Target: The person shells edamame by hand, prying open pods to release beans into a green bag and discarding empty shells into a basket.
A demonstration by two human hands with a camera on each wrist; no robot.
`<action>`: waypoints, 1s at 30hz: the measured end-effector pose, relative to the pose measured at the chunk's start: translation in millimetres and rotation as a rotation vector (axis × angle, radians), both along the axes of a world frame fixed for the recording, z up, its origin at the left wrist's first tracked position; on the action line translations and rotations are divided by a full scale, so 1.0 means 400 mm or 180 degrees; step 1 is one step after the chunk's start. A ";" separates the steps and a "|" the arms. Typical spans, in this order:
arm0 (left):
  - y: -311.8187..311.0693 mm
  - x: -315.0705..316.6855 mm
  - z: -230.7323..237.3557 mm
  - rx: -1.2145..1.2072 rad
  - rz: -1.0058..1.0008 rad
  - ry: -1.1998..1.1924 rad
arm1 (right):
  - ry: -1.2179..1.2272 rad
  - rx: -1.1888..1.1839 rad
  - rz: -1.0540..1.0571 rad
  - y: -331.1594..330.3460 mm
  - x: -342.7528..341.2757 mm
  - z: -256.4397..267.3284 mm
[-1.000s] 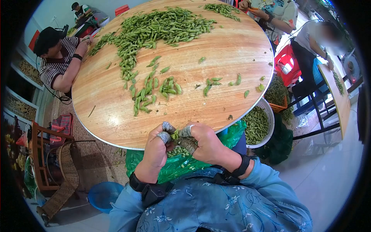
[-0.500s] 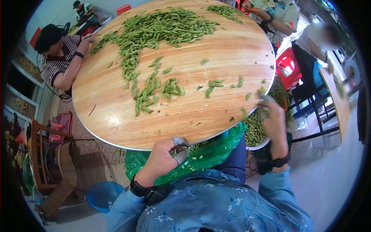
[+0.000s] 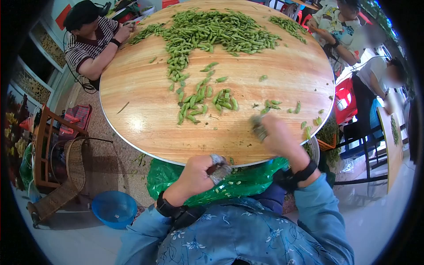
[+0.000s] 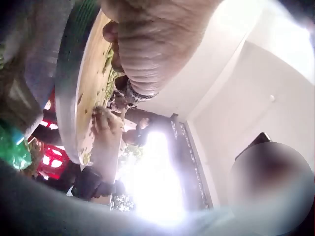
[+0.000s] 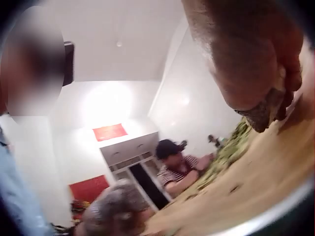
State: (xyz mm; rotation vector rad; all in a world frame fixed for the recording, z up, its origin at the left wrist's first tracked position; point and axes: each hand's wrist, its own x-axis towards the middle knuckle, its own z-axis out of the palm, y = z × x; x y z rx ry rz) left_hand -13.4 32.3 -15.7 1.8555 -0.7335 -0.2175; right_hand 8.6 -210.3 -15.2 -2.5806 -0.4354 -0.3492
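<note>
While the right hand hovers over the desk near loose soybean pods, likely choosing one for shelling, the left hand curls by the rim; whether either's fingers grasp anything, I cannot tell. Next probably calls for pinching a single pod.

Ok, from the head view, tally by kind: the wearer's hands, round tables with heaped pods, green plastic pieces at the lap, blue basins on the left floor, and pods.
Hands: left hand, right hand: 2
Round table: 1
Green plastic: 1
Blue basin: 1
Pods: too many overlapping to count
Total, without pods: 5
</note>
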 end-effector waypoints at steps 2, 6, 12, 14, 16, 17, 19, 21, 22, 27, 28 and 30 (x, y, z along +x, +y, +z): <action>0.022 0.013 -0.005 -0.0230 0.0241 -0.0187 | 0.0235 0.0024 -0.0729 -0.122 0.049 -0.001; 0.060 0.068 -0.028 -0.0693 0.0863 0.0203 | 0.0630 0.0918 -0.0897 -0.208 0.094 0.071; 0.074 0.083 -0.042 -0.0467 0.0999 0.0036 | 0.0405 0.0834 -0.0510 -0.077 0.259 0.076; 0.074 0.084 -0.028 -0.0820 0.1097 0.0376 | 0.0456 0.0337 -0.0287 -0.015 0.289 0.060; 0.081 0.090 -0.025 -0.0943 0.1144 0.0442 | 0.0325 -0.0974 0.0463 0.054 0.278 0.068; 0.084 0.093 -0.026 -0.1057 0.1201 0.0544 | 0.0048 -0.1029 0.0657 0.086 0.242 0.103; 0.085 0.096 -0.033 -0.1216 0.1176 0.0598 | -0.0036 -0.0815 0.0917 0.153 0.151 0.227; 0.085 0.093 -0.039 -0.1356 0.1129 0.0716 | -0.0320 -0.0500 0.1335 0.181 0.059 0.342; 0.083 0.095 -0.035 -0.1238 0.1142 0.0685 | -0.0376 -0.0417 0.1427 0.188 0.016 0.389; 0.080 0.095 -0.042 -0.1043 0.1158 0.0663 | -0.0485 0.0313 0.1114 0.229 -0.044 0.438; 0.078 0.095 -0.045 -0.1026 0.1165 0.0570 | -0.0431 0.0341 0.1146 0.113 -0.094 0.427; 0.077 0.093 -0.045 -0.0991 0.1194 0.0486 | -0.0337 0.0391 0.1227 0.068 -0.126 0.418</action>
